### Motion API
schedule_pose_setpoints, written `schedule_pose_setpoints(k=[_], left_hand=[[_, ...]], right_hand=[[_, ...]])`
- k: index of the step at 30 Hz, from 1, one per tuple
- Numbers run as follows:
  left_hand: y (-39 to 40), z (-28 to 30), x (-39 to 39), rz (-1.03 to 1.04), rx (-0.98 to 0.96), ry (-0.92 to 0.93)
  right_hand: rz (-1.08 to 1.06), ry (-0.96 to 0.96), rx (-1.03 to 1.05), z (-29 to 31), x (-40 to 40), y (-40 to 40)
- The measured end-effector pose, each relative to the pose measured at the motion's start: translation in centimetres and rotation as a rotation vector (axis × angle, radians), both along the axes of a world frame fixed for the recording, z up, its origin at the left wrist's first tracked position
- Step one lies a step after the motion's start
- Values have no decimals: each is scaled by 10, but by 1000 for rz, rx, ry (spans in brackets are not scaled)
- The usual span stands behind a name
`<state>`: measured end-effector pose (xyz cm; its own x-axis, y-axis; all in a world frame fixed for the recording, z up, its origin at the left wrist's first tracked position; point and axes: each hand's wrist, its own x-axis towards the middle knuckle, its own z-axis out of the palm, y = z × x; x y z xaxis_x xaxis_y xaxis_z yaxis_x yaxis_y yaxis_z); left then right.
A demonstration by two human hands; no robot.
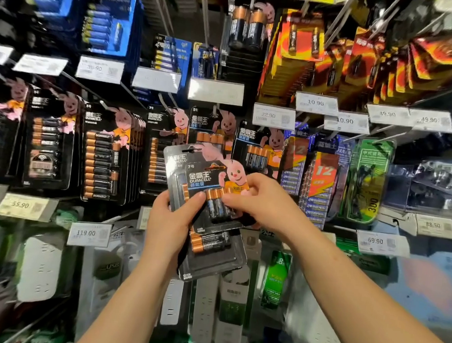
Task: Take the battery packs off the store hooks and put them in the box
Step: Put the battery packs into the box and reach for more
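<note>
Both forearms rise from the lower edge of the frame and converge at centre, in front of a store display wall. The left hand (171,221) grips the left edge of a large battery pack (207,253), thumb laid across the front, fingers behind. A small battery pack (212,194) lies on top of the large one, overlapping its upper half. The right hand (260,201), wrist bent and knuckles up, pinches the right side of the small pack with curled fingers. Each grip is clamped on its pack. Both packs are off the hooks, held tilted at centre frame. Behind them hanging battery packs (104,153) fill the hooks, with price tags (274,116) between rows.
</note>
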<state>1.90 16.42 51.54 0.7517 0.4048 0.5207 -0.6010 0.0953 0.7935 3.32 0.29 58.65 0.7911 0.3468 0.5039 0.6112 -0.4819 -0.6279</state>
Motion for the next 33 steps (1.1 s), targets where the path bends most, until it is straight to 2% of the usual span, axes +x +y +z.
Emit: schedule_pose_setpoints(k=[4, 8, 10, 14, 19, 33], left_hand=[[-3, -1, 1, -14, 3, 22], [-4, -4, -1, -3, 9, 39], [-1, -4, -2, -4, -1, 46], [6, -3, -4, 2, -28, 37], [10, -2, -5, -8, -26, 33], [23, -3, -5, 43, -56, 23]], right_hand=[[-12, -21, 158, -1, 4, 2], [-41, -53, 456, 10, 12, -8], [-82, -37, 523, 15, 20, -16], [-73, 12, 549, 20, 31, -20], [-65, -35, 646, 30, 48, -12], [-188, 93, 641, 39, 75, 4]])
